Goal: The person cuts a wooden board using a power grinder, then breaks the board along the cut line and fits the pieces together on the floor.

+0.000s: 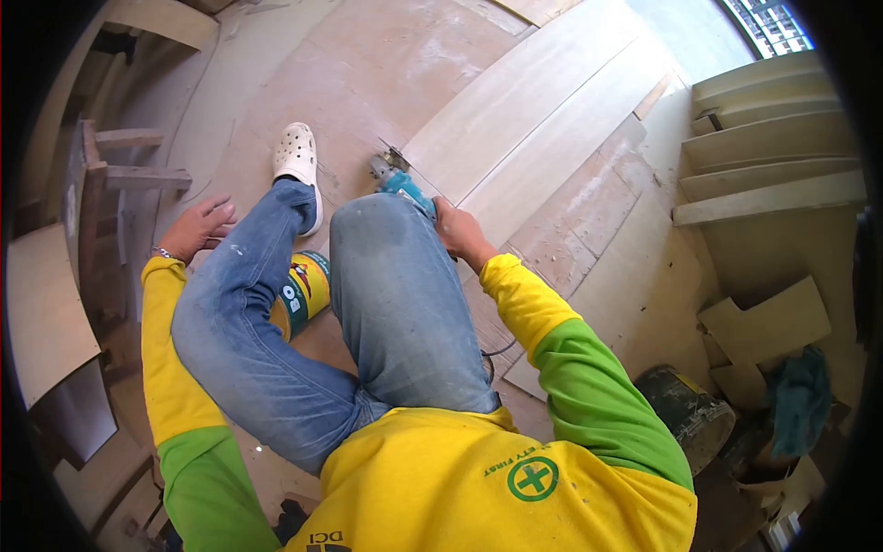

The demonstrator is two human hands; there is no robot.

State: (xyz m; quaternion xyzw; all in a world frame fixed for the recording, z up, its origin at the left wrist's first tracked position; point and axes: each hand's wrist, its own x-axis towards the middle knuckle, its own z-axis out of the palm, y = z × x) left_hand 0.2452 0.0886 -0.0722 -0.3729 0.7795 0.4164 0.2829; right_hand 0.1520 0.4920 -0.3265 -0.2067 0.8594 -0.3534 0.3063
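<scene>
Here, you sit low over a dusty plywood floor (368, 55), with both legs in blue jeans (395, 294) stretched forward. Your right hand (457, 235) is closed around the rear of a teal power tool (402, 182), fingers wrapped on its body; your right knee hides part of that grip. The tool lies just past the knee, with its metal head at the near end of a long pale plywood strip (543, 92). This strip runs away to the upper right, alongside a second strip (570, 147). A black cord (497, 350) shows beneath your right forearm. Your left hand (198, 225) is out to the side near the floor, fingers apart and loosely curled, holding nothing; whether it presses on the floor cannot be told. A white clog (297, 156) covers your left foot. A yellow paint can (308, 285) lies on its side under your left thigh. A rough wooden frame (101, 179) stands at the far left. On the right are stacked boards (773, 147), a dark bucket (690, 409) and a teal cloth (798, 400).
</scene>
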